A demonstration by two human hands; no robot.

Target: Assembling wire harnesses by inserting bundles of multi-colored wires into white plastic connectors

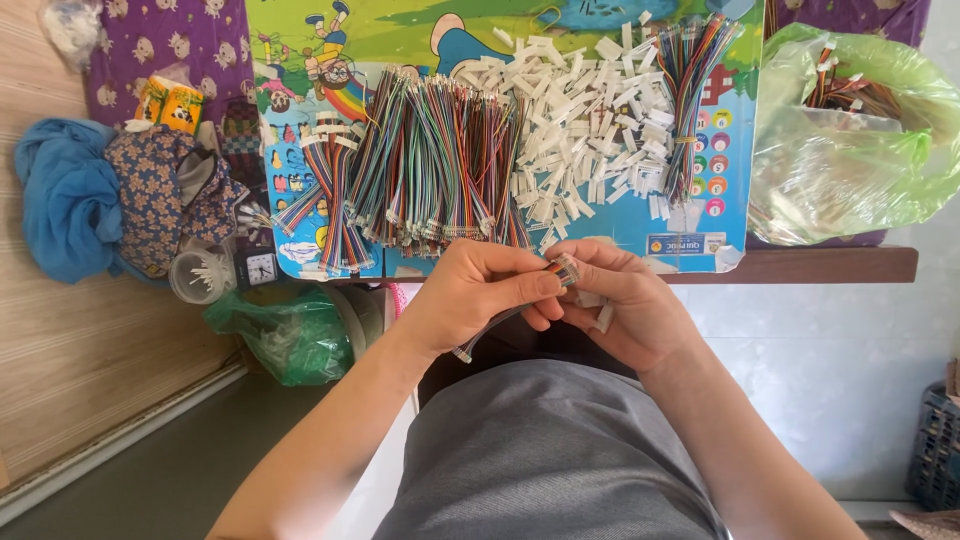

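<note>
Right at the middle, a short ribbon of coloured wires [563, 270] sits pinched between both hands, just below the table edge [800, 265]. The left hand [480, 290] is closed around the wires, their loose tail [490, 330] hanging out under the palm. The right hand [625, 300] has its fingertips curled tight on the wire end, with a small white plug piece [603, 318] tucked under its fingers. By my reading, the wire end is being seated into a plug; the next move calls for lining the tips up squarely. Above lie bundled wires [440, 165] and a heap of white plugs [585, 120], with a green bag [850, 150] to the right. Fingers hide the joint itself, so I cannot tell whether it is in.
</note>
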